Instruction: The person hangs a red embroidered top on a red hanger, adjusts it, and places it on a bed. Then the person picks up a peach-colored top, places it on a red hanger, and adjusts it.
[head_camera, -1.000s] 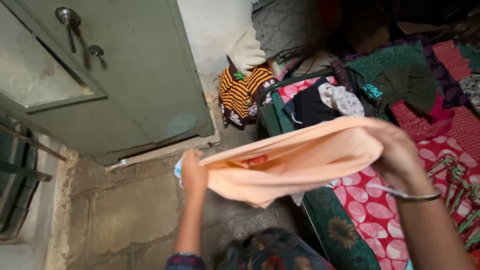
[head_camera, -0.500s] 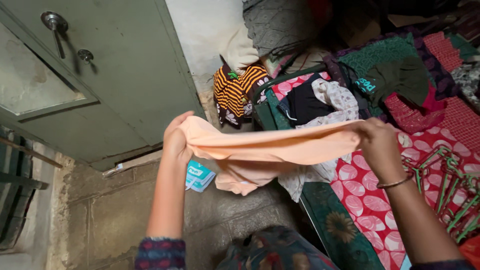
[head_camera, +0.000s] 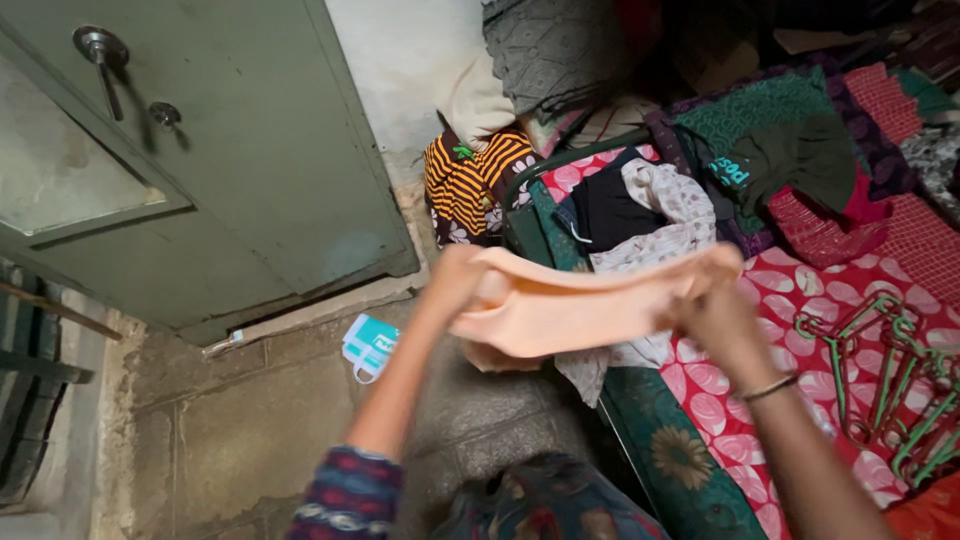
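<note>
Between the two raised hands a peach cloth (head_camera: 575, 305) is held stretched. The left hand (head_camera: 455, 280) is closed over the cloth's left end; its fingers are wrapped in the fabric and cannot be counted. The right hand (head_camera: 715, 310) is closed on the right end, with a thin bangle (head_camera: 768, 387) seen at the wrist. The cloth's long axis runs nearly level from left to right, rising slightly toward the right hand. A slack fold hangs below the left part. Motion blur softens both hands and the cloth's edges, so seams or shape cannot be made out.

Below the cloth, the edge of a bed with a red patterned sheet (head_camera: 740, 400) is seen, partly covered by the cloth and the right forearm. Loose clothes (head_camera: 660, 205) are piled farther back on it, and green hangers (head_camera: 890, 370) lie at the right, cut off by the frame edge. A striped orange garment (head_camera: 465, 180) hangs near the wall. A small teal packet (head_camera: 368, 345) lies on the stone floor (head_camera: 250, 420), beside a grey-green metal door (head_camera: 220, 150).
</note>
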